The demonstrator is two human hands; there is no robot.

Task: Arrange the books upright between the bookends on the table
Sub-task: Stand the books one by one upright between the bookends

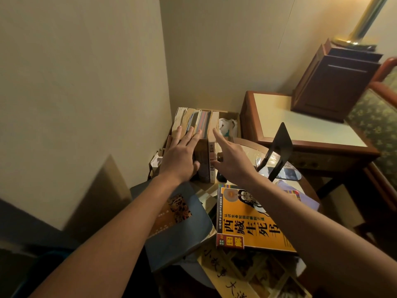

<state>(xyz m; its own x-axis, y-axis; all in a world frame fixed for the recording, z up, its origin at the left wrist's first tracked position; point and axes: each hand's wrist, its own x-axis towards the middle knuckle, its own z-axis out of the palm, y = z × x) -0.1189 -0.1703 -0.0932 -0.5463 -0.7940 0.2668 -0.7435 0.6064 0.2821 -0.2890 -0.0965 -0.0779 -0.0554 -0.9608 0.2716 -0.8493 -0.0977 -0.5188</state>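
Several books stand upright in a row at the table's far left corner. My left hand lies flat with straight fingers over their top edges. To their right, my right hand is spread, its forefinger touching the top of the outermost pale book. A black metal bookend stands apart on the right. Lying flat near me are an orange book, a blue-grey book and a yellow book. No left bookend shows.
A round glass-topped table carries everything. Walls close in at left and behind. A wooden side table with a dark lamp base stands at right. A white plastic bag sits behind the row.
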